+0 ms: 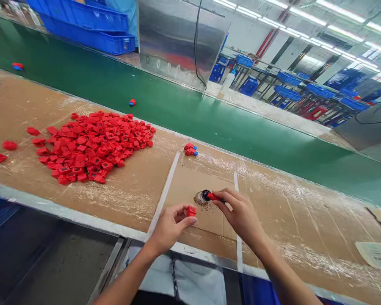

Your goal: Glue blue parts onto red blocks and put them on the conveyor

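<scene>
My left hand pinches a small red plastic part between thumb and fingertips, just above the cardboard-covered bench. My right hand grips a red-handled tool whose dark round tip rests on a small greasy spot on the cardboard. The two hands are close together, the red part a little below and left of the tool tip. A large heap of the same red parts lies to the left.
A green conveyor belt runs behind the bench, carrying a red-and-blue piece. A small red-and-blue cluster sits at the bench's far edge. Stray red parts lie far left. Blue crates and a metal housing stand behind.
</scene>
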Demonstrator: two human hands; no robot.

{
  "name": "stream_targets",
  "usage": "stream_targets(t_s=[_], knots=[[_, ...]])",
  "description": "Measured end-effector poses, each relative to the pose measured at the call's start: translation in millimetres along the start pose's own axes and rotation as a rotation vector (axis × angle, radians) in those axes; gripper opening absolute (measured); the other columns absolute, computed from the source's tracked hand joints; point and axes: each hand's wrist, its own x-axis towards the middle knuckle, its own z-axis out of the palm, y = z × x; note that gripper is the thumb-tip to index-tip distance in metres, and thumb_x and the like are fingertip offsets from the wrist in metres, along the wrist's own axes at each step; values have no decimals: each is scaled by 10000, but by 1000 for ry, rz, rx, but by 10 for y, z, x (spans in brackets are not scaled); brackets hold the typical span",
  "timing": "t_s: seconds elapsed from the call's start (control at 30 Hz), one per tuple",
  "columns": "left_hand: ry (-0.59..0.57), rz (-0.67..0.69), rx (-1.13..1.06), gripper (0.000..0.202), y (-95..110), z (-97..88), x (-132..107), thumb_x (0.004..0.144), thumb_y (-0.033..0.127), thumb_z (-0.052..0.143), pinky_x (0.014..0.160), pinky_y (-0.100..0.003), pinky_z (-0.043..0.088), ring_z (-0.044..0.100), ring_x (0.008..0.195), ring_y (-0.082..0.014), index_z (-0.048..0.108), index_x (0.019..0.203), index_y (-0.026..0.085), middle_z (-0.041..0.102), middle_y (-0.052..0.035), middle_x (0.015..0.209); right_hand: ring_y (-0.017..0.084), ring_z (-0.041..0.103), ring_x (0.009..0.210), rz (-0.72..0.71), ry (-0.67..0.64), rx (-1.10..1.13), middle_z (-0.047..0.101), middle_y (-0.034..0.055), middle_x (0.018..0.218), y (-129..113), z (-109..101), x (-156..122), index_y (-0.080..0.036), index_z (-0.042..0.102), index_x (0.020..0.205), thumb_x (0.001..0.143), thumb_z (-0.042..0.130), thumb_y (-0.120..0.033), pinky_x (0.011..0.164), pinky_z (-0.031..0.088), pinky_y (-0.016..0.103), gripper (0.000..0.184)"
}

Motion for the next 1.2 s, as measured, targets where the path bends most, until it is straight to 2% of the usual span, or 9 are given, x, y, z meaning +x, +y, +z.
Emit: stream_targets(t_s=[0.1, 0.2, 0.33, 0.43, 0.6, 0.83, 1.03, 1.2], knots=[[-20, 12, 22, 213, -11, 9, 12, 841, 297, 652, 732, -224, 428, 541, 790, -135, 631, 971, 130, 571, -8, 825, 195, 631, 855, 59, 86, 56, 680, 52, 986, -32, -31, -2, -205, 654, 1058, 968, 563, -308, 756, 478, 325, 164], [-43, 19, 36, 192, -26, 11, 18, 849, 281, 639, 734, -223, 428, 538, 801, -137, 640, 986, 145, 565, -5, 836, 203, 643, 853, 216, 129, 250, 700, 61, 986, -51, -34, -6, -207, 665, 1060, 935, 606, -369, 785, 495, 347, 213], [-75, 17, 52, 177, -44, 2, 17, 849, 267, 641, 730, -221, 417, 532, 796, -134, 643, 987, 156, 566, 1, 838, 225, 659, 902, 483, 81, 658, 718, 85, 986, -57, -17, -24, -186, 662, 1089, 864, 673, -465, 781, 517, 346, 358], [-100, 7, 55, 179, -53, -5, 22, 843, 259, 650, 714, -216, 405, 526, 788, -130, 642, 989, 155, 574, 2, 835, 209, 646, 892, 579, 46, 792, 719, 89, 990, -53, -11, -55, -173, 675, 1082, 838, 694, -494, 761, 503, 314, 404], [-131, 3, 62, 174, -60, -9, 34, 845, 249, 647, 680, -210, 391, 514, 756, -121, 640, 989, 152, 569, 11, 799, 201, 631, 891, 599, 24, 874, 715, 86, 988, -91, -6, -132, -172, 689, 1076, 836, 704, -490, 773, 491, 307, 400], [-170, -7, 0, 172, -6, 1, -14, 871, 238, 608, 712, -226, 444, 572, 753, -129, 640, 1015, 151, 587, 4, 806, 232, 658, 957, 598, -47, 924, 709, 112, 1054, -312, 55, -244, -178, 674, 1093, 832, 712, -477, 818, 539, 345, 399], [-202, 16, 19, 254, 37, 9, -29, 882, 211, 594, 732, -232, 448, 589, 780, -138, 662, 1118, 148, 645, -23, 858, 200, 672, 908, 535, -49, 876, 718, 87, 1005, -462, 114, -301, -193, 665, 1072, 846, 712, -436, 817, 553, 315, 335], [-214, 21, 27, 290, 11, 6, -26, 885, 214, 596, 743, -243, 451, 584, 796, -146, 659, 1162, 154, 662, -32, 891, 203, 666, 876, 519, -68, 798, 715, 86, 981, -470, 156, -340, -186, 655, 1084, 867, 682, -445, 821, 540, 333, 339]])
